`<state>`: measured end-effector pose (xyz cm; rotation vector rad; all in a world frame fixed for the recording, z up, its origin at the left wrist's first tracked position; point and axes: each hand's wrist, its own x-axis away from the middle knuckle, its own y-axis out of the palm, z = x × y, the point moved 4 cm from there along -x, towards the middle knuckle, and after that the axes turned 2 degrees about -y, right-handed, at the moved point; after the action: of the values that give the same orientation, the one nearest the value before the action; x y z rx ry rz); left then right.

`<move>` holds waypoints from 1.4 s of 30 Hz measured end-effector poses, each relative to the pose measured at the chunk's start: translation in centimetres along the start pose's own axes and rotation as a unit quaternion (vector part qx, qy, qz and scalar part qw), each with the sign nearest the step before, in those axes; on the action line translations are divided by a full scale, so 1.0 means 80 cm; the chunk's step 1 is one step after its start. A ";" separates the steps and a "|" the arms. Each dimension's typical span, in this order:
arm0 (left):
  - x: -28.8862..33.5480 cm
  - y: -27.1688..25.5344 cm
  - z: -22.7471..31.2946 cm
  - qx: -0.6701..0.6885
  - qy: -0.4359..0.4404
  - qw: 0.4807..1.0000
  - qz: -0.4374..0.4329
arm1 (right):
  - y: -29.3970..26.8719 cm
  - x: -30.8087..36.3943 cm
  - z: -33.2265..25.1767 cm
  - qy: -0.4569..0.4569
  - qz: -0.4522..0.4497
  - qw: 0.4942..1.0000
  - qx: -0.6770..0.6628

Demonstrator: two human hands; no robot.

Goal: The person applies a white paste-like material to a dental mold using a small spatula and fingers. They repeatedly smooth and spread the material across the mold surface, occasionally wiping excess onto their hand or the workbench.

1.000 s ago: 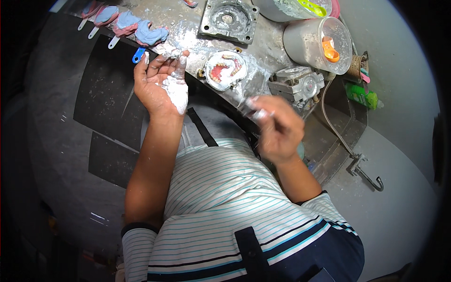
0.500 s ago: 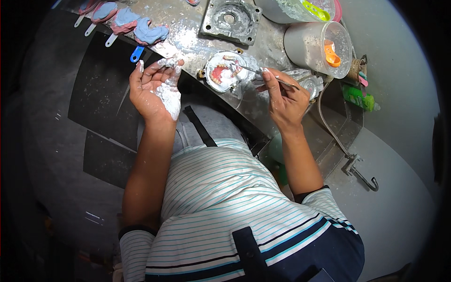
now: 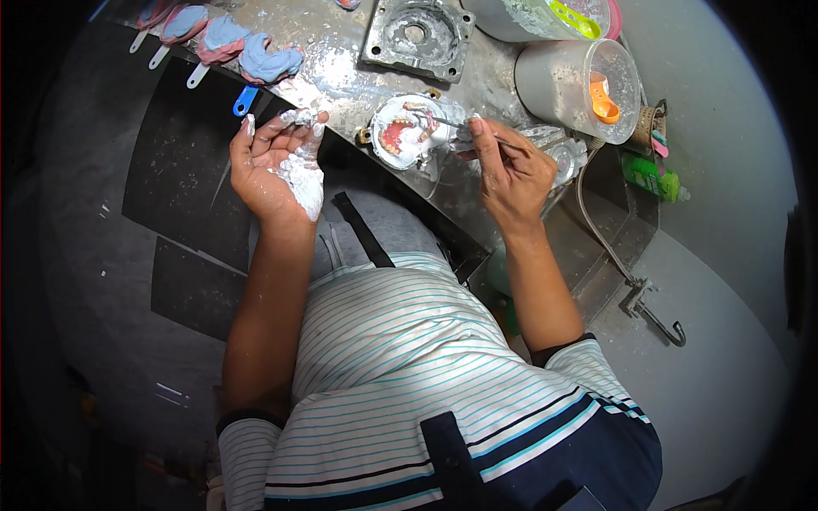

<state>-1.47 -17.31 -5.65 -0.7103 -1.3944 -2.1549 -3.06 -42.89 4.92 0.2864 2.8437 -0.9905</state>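
My left hand (image 3: pixel 281 170) is cupped palm up beside the bench edge, its fingers curled and spread. A mound of wet white plaster (image 3: pixel 303 183) lies in that palm, and more coats the fingertips. My right hand (image 3: pixel 514 170) pinches a thin metal instrument (image 3: pixel 449 123) between thumb and fingers. Its tip reaches over a round metal flask filled with white plaster (image 3: pixel 411 157); whether it touches is too small to tell. Set in the plaster is a denture with pink gum and pale teeth (image 3: pixel 394 134). Some white smears cover its right part.
Beyond the flask sits a square metal mould half (image 3: pixel 417 38). A clear tub (image 3: pixel 550 81) holds an orange scoop (image 3: pixel 603 100); another tub has a green scoop (image 3: pixel 575 19). Impression trays with blue and pink material (image 3: pixel 268 60) line the bench edge at left. A green bottle (image 3: pixel 649 176) stands right.
My right hand has shifted slightly left, carrying the instrument's tip farther over the denture. My left hand has drifted a little left, still holding the plaster.
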 end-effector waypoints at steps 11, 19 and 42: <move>-0.006 -0.008 0.000 0.017 -0.017 0.998 -0.064 | -0.001 0.007 -0.012 -0.049 -0.019 0.999 0.000; -0.007 -0.005 -0.001 0.004 -0.013 0.999 -0.043 | -0.001 -0.028 -0.025 -0.028 -0.088 0.995 0.032; -0.010 -0.002 0.000 0.005 -0.013 1.000 -0.024 | 0.051 -0.025 -0.007 0.140 -0.260 0.938 0.182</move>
<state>-0.98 -17.18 -6.27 -0.7103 -1.4470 -2.1812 -0.27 -39.65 3.21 -0.3536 3.0382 -1.7049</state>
